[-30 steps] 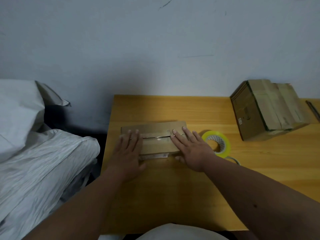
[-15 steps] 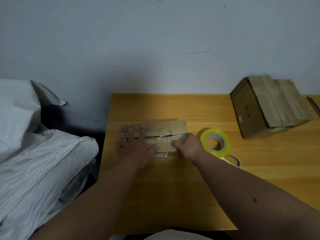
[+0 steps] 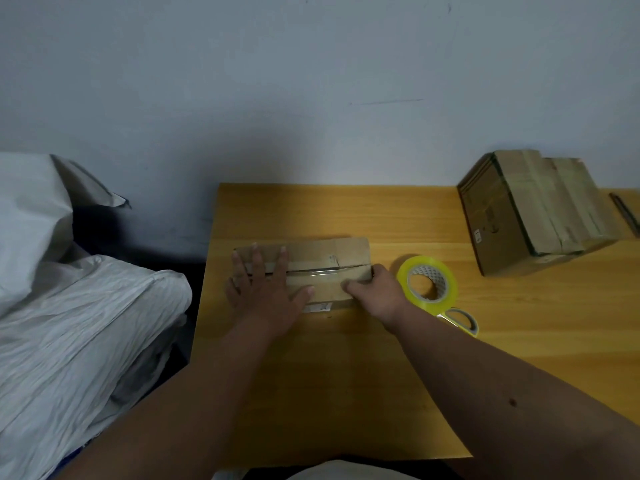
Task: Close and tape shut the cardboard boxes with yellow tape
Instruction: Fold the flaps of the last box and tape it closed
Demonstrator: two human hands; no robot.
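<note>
Cardboard of the flat brown box (image 3: 322,268) on the wooden tabletop (image 3: 346,375) looks light and stiff, left hand (image 3: 266,292) pressing it with spread fingers, right hand (image 3: 377,292) curled gripping its end, yellow tape roll (image 3: 427,282) just beyond those fingers.

Bedroom, rumpled white bedding (image 3: 86,323), wooden desk (image 3: 346,216)

A wooden table (image 3: 346,209) stands against a pale wall (image 3: 311,81) (faintly scuffed) — rumpled white bedding (image 3: 69,323) lies leftward.
</note>
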